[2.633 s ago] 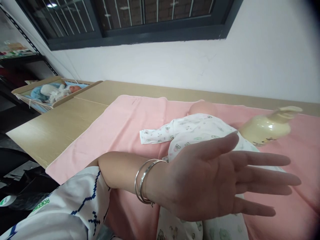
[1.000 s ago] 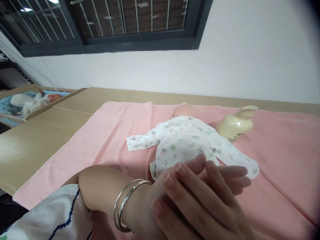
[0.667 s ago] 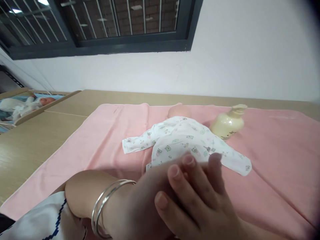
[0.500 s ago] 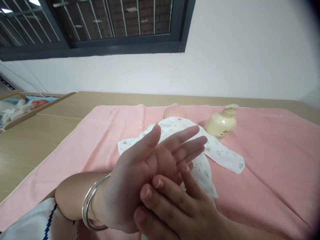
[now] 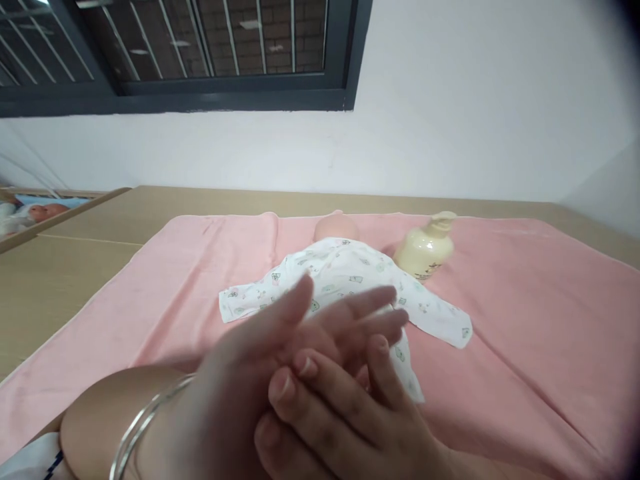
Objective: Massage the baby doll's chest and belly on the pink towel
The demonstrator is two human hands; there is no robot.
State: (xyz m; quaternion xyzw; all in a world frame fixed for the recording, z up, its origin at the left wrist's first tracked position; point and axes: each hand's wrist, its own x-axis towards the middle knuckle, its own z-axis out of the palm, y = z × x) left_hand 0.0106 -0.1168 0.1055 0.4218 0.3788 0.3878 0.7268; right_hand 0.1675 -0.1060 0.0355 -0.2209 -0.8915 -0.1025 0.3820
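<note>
My left hand (image 5: 280, 367) is palm up with its fingers stretched out, and nothing shows in it. Across its palm lies my right hand (image 5: 345, 420), fingers extended, touching the left palm. Silver bangles (image 5: 143, 423) circle my left wrist. Beyond both hands a white printed baby shirt (image 5: 350, 267) is spread out with its sleeves to either side; my hands hide part of its lower half. A rounded skin-coloured thing, seemingly a doll's head (image 5: 337, 227), shows at the shirt's collar. Right of it stands a pale yellow pump bottle (image 5: 425, 247).
A pink cloth (image 5: 515, 300) covers much of the wooden table (image 5: 75, 267). At the far left, a doll (image 5: 47, 212) lies in a wooden-sided tray. Behind the table rise a white wall (image 5: 450, 120) and a dark-framed barred window (image 5: 225, 93).
My left hand has shifted down and to the left, its palm tilting, while my right hand stays against it. The whole view has moved slightly, so the table things appear further left.
</note>
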